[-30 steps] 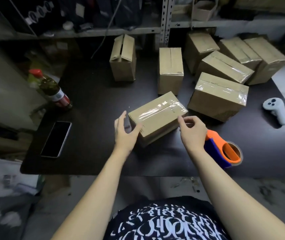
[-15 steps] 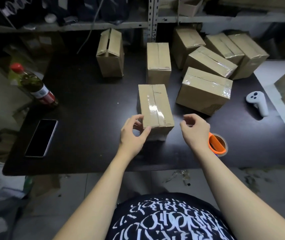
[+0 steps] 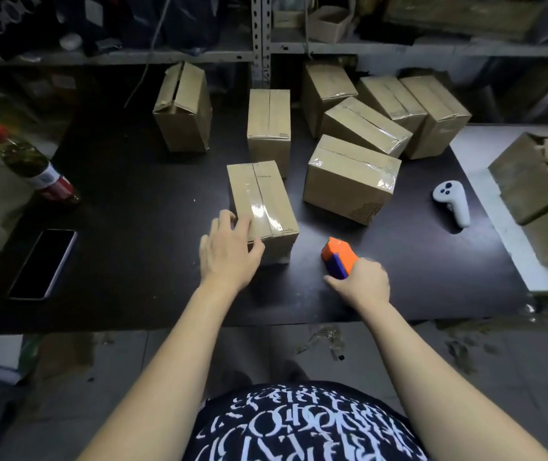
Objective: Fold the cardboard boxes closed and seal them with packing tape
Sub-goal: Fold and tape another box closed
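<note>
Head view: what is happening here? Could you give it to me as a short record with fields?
Place: dark table below shelves
Left hand: fingers flat on near box, at its near left corner
Near box state: closed, tape strip along the top seam
Right hand: grips tape gun, right of the near box
Back-left box: gap between flaps, no tape visible
Other items: phone, bottle, controller
</note>
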